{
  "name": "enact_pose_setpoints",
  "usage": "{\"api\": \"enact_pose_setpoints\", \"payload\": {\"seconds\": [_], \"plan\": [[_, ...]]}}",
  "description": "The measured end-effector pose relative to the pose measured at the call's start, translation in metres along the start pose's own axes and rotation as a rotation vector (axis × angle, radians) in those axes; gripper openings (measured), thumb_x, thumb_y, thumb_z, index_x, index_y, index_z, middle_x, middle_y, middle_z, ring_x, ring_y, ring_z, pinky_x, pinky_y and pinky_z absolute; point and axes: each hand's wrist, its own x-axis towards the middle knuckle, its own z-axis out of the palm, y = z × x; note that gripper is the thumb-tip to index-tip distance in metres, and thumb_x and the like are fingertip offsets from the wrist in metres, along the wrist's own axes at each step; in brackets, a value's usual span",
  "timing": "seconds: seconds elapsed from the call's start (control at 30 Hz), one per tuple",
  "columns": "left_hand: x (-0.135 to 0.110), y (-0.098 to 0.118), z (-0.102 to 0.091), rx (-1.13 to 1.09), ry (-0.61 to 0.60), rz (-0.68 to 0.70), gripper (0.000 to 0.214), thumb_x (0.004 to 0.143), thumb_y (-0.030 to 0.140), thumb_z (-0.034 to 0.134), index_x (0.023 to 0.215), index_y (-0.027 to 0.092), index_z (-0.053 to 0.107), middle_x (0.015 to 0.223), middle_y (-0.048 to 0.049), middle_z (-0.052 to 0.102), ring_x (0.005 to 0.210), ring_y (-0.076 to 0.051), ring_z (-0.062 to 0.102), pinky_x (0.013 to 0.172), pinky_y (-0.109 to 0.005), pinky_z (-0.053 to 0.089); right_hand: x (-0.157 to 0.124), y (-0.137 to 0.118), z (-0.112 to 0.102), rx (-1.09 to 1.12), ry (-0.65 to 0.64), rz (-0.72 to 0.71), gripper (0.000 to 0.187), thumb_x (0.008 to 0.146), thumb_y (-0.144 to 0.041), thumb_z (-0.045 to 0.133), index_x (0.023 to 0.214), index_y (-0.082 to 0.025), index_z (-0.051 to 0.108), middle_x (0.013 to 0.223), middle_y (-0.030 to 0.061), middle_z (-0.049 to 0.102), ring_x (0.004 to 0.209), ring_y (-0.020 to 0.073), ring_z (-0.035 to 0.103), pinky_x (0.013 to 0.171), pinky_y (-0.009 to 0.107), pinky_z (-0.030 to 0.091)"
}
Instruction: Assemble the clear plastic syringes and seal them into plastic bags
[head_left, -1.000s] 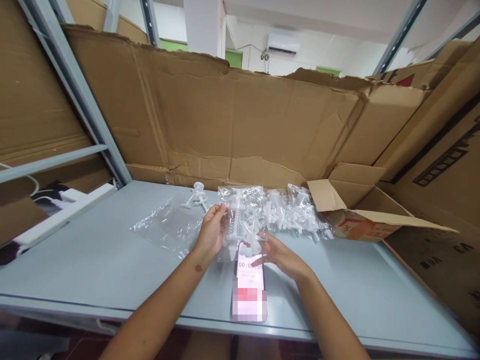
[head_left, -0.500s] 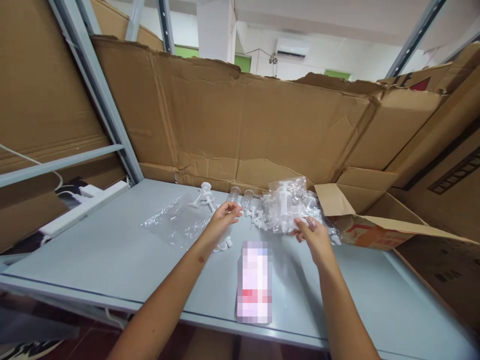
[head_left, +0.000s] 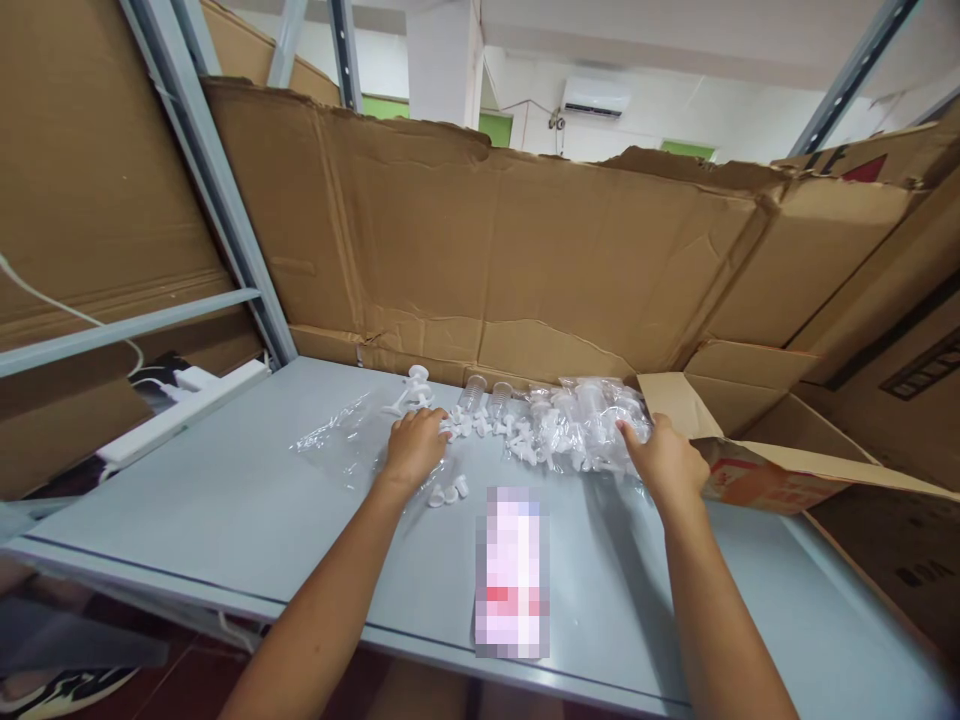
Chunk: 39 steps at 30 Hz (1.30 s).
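Observation:
My left hand (head_left: 416,445) is low over the back of the table, its fingers curled together on a white plastic piece at the edge of a small pile. White stemmed parts (head_left: 418,380) with round ends lie just behind it. Loose white plastic parts (head_left: 480,420) and clear ribbed cylinders (head_left: 501,398) are to its right. My right hand (head_left: 671,465) is between the clear plastic bags (head_left: 581,420) of white parts and the cardboard box. Its thumb is spread from the fingers, beside the bags, with no object seen in its grip.
An open cardboard box (head_left: 780,480) stands at the right. Small white caps (head_left: 450,490) lie near a flat clear bag (head_left: 337,440). A blurred pinkish item (head_left: 513,575) rests at the front. Cardboard (head_left: 525,250) walls the back; a power strip (head_left: 187,410) runs along the left.
My right hand has lowered the raised bag onto the others, let go and moved right towards the box. My left hand has moved left and down to the white parts.

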Motion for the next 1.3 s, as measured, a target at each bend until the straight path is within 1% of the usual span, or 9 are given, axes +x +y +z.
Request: {"api": "enact_pose_setpoints", "payload": {"seconds": [0.27, 0.43, 0.53, 0.7, 0.83, 1.03, 1.1, 1.17, 1.3], "plan": [[0.011, 0.002, 0.009, 0.024, -0.011, 0.016, 0.030, 0.079, 0.026, 0.046, 0.107, 0.024, 0.054, 0.108, -0.0074, 0.060, 0.104, -0.025, 0.048, 0.087, -0.035, 0.030, -0.028, -0.004, -0.011, 0.015, 0.181, 0.018, 0.053, 0.081, -0.057, 0.028, 0.110, -0.020, 0.053, 0.069, 0.0139, 0.065, 0.063, 0.0306, 0.062, 0.051, 0.032, 0.036], [0.033, 0.009, 0.022, 0.042, -0.002, -0.040, 0.040, 0.079, 0.034, 0.045, 0.117, 0.021, 0.045, 0.105, -0.0114, 0.061, 0.103, -0.028, 0.050, 0.085, -0.038, 0.030, -0.041, -0.006, -0.001, 0.178, 0.311, -0.179, 0.035, 0.083, -0.043, 0.041, 0.100, -0.020, 0.060, 0.058, 0.0057, 0.062, 0.051, 0.0179, 0.055, 0.048, 0.024, 0.024], [0.049, 0.015, 0.034, 0.040, 0.013, -0.072, 0.053, 0.078, 0.040, 0.046, 0.126, 0.019, 0.035, 0.105, -0.0142, 0.061, 0.105, -0.030, 0.049, 0.088, -0.041, 0.027, -0.044, -0.012, 0.016, 0.262, 0.334, -0.363, 0.030, 0.084, -0.036, 0.042, 0.103, -0.019, 0.059, 0.059, 0.0029, 0.062, 0.052, 0.0164, 0.055, 0.049, 0.024, 0.026], [0.066, 0.018, 0.048, -0.014, 0.017, -0.127, 0.046, 0.074, 0.037, 0.051, 0.115, 0.016, 0.046, 0.097, -0.0156, 0.064, 0.100, -0.032, 0.053, 0.088, -0.045, 0.025, -0.054, -0.026, 0.039, 0.391, 0.228, -0.718, 0.032, 0.085, -0.030, 0.039, 0.109, -0.016, 0.055, 0.067, 0.0037, 0.065, 0.057, 0.0155, 0.057, 0.057, 0.025, 0.036], [0.068, 0.017, 0.046, -0.130, 0.065, -0.128, 0.033, 0.074, 0.031, 0.052, 0.105, 0.019, 0.052, 0.092, -0.0116, 0.066, 0.100, -0.029, 0.053, 0.091, -0.044, 0.024, -0.061, -0.030, 0.044, 0.487, 0.138, -0.795, 0.030, 0.085, -0.028, 0.038, 0.108, -0.018, 0.055, 0.070, 0.0047, 0.065, 0.061, 0.0164, 0.058, 0.060, 0.027, 0.040], [0.047, 0.033, 0.033, -0.430, 0.135, -0.036, 0.037, 0.082, 0.036, 0.040, 0.116, 0.020, 0.039, 0.100, -0.0073, 0.063, 0.091, -0.017, 0.058, 0.081, -0.030, 0.039, -0.063, -0.034, 0.047, 1.018, -0.269, -0.669, 0.049, 0.082, -0.033, 0.046, 0.129, -0.026, 0.031, 0.098, 0.0079, 0.059, 0.072, 0.0161, 0.059, 0.064, 0.031, 0.047], [0.031, 0.043, 0.027, -0.566, 0.081, 0.080, 0.041, 0.081, 0.037, 0.044, 0.118, 0.021, 0.035, 0.099, -0.0045, 0.063, 0.087, -0.013, 0.059, 0.078, -0.025, 0.041, -0.066, -0.039, 0.049, 1.268, -0.404, -0.580, 0.067, 0.079, -0.036, 0.052, 0.134, -0.031, 0.016, 0.116, 0.0105, 0.049, 0.077, 0.0156, 0.060, 0.066, 0.032, 0.049], [0.013, 0.053, 0.021, -0.857, -0.071, 0.315, 0.046, 0.077, 0.035, 0.053, 0.117, 0.020, 0.037, 0.102, -0.0068, 0.061, 0.093, -0.015, 0.058, 0.083, -0.027, 0.040, -0.068, -0.043, 0.048, 1.497, -0.493, -0.495, 0.078, 0.075, -0.038, 0.057, 0.134, -0.037, 0.005, 0.123, 0.0102, 0.044, 0.076, 0.0149, 0.062, 0.067, 0.034, 0.050], [-0.005, 0.064, 0.013, -0.789, -0.247, 0.507, 0.044, 0.076, 0.033, 0.055, 0.116, 0.023, 0.042, 0.108, -0.0058, 0.058, 0.103, -0.018, 0.052, 0.091, -0.030, 0.036, -0.067, -0.045, 0.041, 1.677, -0.480, -0.365, 0.066, 0.072, -0.038, 0.060, 0.127, -0.033, 0.024, 0.101, 0.0047, 0.056, 0.059, 0.0129, 0.060, 0.056, 0.031, 0.050]]}}
